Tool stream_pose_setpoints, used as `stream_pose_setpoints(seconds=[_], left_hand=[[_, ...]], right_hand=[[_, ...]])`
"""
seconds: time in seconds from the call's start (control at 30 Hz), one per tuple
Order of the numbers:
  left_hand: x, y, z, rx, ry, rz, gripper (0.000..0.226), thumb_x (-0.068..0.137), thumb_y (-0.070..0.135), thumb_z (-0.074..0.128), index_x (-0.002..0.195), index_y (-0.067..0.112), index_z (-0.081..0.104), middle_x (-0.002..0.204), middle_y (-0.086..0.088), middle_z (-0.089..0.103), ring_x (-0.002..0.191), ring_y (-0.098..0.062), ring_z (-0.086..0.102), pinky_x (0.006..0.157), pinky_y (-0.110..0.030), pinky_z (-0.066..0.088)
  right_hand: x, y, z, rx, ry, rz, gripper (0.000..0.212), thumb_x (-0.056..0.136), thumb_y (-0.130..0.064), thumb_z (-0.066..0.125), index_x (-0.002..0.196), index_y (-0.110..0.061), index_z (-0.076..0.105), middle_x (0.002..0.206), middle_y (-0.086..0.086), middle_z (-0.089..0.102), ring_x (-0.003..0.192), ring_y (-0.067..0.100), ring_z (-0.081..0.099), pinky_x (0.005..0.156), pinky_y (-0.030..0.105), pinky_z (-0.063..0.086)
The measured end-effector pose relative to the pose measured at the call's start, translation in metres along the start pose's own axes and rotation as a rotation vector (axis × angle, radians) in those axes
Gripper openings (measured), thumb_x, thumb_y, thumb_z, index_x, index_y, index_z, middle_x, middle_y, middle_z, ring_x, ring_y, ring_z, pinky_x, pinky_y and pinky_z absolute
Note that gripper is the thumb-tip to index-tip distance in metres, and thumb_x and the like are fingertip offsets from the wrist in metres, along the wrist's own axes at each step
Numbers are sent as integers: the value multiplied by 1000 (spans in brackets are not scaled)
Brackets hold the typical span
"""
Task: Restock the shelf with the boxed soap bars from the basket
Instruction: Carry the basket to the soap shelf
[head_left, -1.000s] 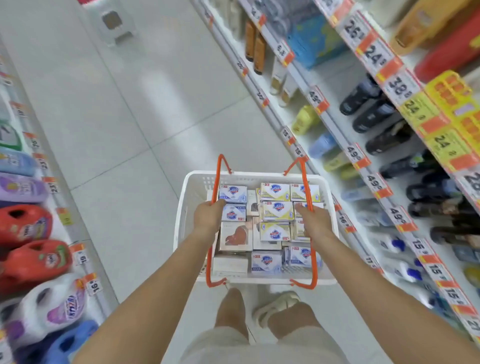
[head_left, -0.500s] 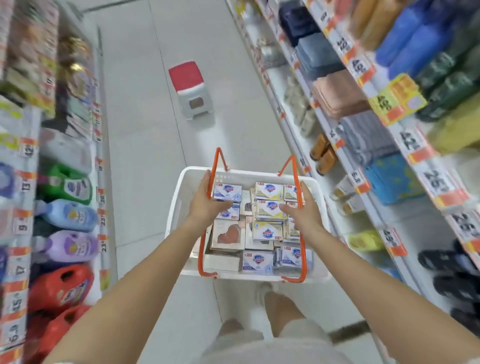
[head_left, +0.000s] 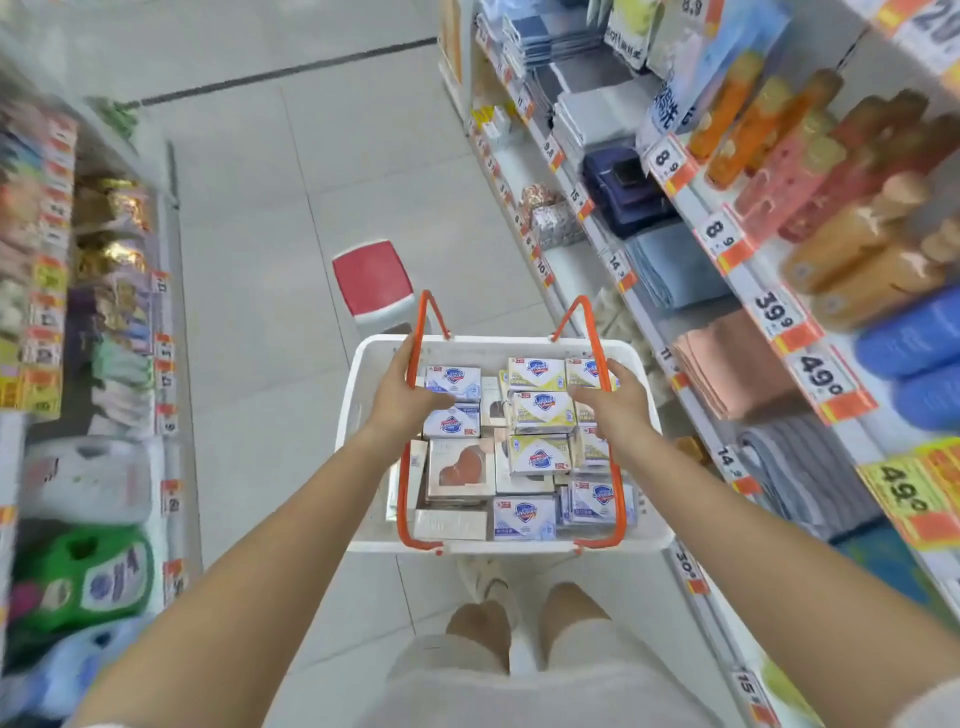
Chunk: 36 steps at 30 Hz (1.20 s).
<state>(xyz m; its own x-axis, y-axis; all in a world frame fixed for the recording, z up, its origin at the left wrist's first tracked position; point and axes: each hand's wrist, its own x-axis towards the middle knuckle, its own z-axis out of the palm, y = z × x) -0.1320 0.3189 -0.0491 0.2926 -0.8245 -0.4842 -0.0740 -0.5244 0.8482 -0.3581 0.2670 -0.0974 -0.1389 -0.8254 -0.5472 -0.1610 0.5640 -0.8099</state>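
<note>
Gripping the orange handles (head_left: 415, 364), both hands, left (head_left: 402, 402) and right (head_left: 615, 410), carry the basket (head_left: 363, 519); its stiff, light soap boxes (head_left: 540, 415) suit pinching by their sides

Basket (head_left: 363, 530) in the middle, soap boxes (head_left: 540, 410) inside it, left hand (head_left: 402, 397) on its 9 o'clock handle, right hand (head_left: 618, 400) on its 3 o'clock handle, stool (head_left: 371, 275) at 11 o'clock behind the basket, shelves (head_left: 727, 291) at 3 o'clock, more shelves (head_left: 171, 364) at 9 o'clock.

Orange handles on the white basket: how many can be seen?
2. The left handle runs along the basket's left side, gripped by the left hand; the right handle runs along the right side, gripped by the right hand. None seems hidden.
</note>
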Motion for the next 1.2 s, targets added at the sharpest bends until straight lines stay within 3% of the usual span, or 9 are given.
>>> stream_pose_setpoints(seconds=[0.13,0.27,0.57,0.7,0.83,0.93,1.03,1.13,1.2], left_hand=[[100,54,-17,60,-81,4,81,80,-11,63,145,26,33,110,5,54,73,-1,52,44,-6,42],[199,106,-31,157,-138,9,75,82,-7,63,143,27,36,102,4,58,73,-4,55,43,-8,43],[392,193,-63,304,-277,-5,79,82,-6,63,143,35,34,97,0,58,63,-10,54,47,-16,43],[469,227,-78,332,-410,45,78,81,-5,64,143,34,37,124,-5,61,96,-23,63,68,-28,53],[525,264,-75,370,-538,72,75,83,-6,61,144,30,37,130,-9,56,86,-19,58,51,-13,49],[557,288,-61,440,-593,73,72,86,-5,60,145,29,37,136,-11,52,115,-33,57,72,-28,53],[593,304,-36,488,-629,59,74,87,0,62,146,31,32,133,-5,50,97,-28,60,48,-14,47],[625,310,-14,541,-625,8,77,87,10,66,149,31,26,139,1,44,120,-34,52,81,-33,53],[647,310,-5,583,-628,-3,78,86,15,69,149,31,26,147,-2,40,129,-39,44,99,-47,43]], right_hand=[[64,-51,35,31,80,30,71,81,-10,71,142,-21,37,130,2,51,108,24,54,78,31,46],[132,-96,76,120,149,83,70,81,-6,70,142,-19,37,122,3,52,92,21,52,59,21,37],[245,-180,161,245,319,214,73,79,-1,69,142,-19,38,132,13,52,89,22,46,60,20,34],[270,-212,194,295,458,246,72,79,0,69,142,-16,39,104,8,58,64,15,48,55,22,35],[293,-231,219,378,585,268,71,81,-2,69,143,-16,37,104,9,53,61,17,46,52,24,35],[306,-239,231,503,628,322,69,83,-2,67,144,-16,36,94,6,53,55,15,42,42,22,34],[331,-245,235,583,630,353,69,84,-3,66,144,-15,35,103,5,51,65,18,47,44,21,37],[361,-244,241,652,617,414,68,83,-2,66,144,-11,36,100,5,52,68,19,49,43,21,40],[378,-243,248,667,622,445,70,83,-4,67,145,-10,36,117,11,55,82,23,51,55,25,41]])
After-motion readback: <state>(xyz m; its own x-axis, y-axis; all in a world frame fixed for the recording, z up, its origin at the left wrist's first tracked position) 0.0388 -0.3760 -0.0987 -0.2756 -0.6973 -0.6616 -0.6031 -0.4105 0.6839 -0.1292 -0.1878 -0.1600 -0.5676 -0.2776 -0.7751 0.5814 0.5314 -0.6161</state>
